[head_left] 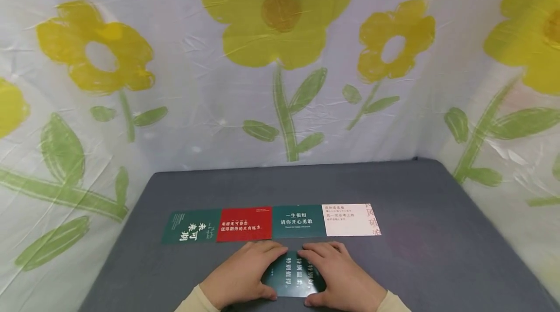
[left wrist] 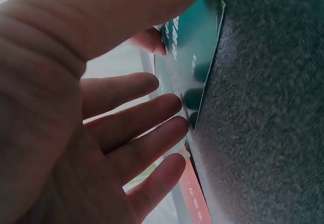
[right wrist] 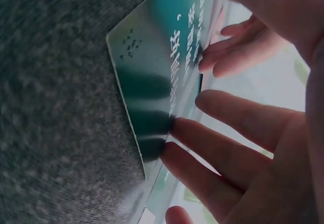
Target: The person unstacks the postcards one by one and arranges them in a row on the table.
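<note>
A glossy green card (head_left: 290,283) with white writing lies on the grey table near the person. My left hand (head_left: 240,273) is over its left side and my right hand (head_left: 343,273) over its right. In both wrist views the fingers are spread and gently bent, their tips at the card's far edge. The thumbs lie toward the near edge; whether they press on it I cannot tell. Beyond the hands a row of cards lies side by side: a green card (head_left: 192,227), a red card (head_left: 244,224), another green card (head_left: 299,222) and a pale pink card (head_left: 351,219).
The dark grey tabletop (head_left: 131,273) runs back to a white curtain (head_left: 192,122) printed with yellow flowers, which also hangs at both sides. The row's lower edge is just past the fingertips.
</note>
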### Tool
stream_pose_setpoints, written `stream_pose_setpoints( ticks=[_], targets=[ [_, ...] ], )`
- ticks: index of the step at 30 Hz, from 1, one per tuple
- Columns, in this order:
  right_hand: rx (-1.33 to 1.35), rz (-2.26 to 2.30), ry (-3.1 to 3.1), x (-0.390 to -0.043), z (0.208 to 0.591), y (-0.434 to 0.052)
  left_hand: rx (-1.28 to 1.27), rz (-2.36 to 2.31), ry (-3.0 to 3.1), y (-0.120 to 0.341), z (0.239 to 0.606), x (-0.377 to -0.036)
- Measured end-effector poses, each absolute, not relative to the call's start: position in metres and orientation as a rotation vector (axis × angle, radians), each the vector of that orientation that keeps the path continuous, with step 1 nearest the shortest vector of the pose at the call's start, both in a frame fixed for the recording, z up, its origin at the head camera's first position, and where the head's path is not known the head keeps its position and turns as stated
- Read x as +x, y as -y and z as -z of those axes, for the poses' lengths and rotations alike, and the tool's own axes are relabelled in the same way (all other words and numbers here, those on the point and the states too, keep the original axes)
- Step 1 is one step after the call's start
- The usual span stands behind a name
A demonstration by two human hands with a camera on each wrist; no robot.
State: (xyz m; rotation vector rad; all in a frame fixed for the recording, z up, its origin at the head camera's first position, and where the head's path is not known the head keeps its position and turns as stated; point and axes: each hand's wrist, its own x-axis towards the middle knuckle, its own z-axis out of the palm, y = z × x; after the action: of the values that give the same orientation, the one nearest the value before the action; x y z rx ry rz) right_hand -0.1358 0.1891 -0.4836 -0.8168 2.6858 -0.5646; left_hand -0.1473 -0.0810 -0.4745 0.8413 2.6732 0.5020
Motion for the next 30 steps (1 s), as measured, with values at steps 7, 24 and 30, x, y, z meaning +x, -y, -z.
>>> stream_pose_setpoints(
  ticks=[7, 24, 30],
  targets=[
    [-0.857, 0.566, -2.722, -0.1362, 0.4853, -0.1895, 0.785, -0.501, -2.645, 0.0787, 0.4755, -0.1479],
    [-0.867, 0.624, -2.738, -0.1359, 0.487, -0.1919, 0.775, -0.522, -2.642, 0.0767, 0.475, -0.149],
    [-0.887, 0.622, -2.769, -0.1364, 0.4881, -0.1914, 0.786, -0.52, -2.636, 0.0788, 0.4743, -0.1496]
  ],
)
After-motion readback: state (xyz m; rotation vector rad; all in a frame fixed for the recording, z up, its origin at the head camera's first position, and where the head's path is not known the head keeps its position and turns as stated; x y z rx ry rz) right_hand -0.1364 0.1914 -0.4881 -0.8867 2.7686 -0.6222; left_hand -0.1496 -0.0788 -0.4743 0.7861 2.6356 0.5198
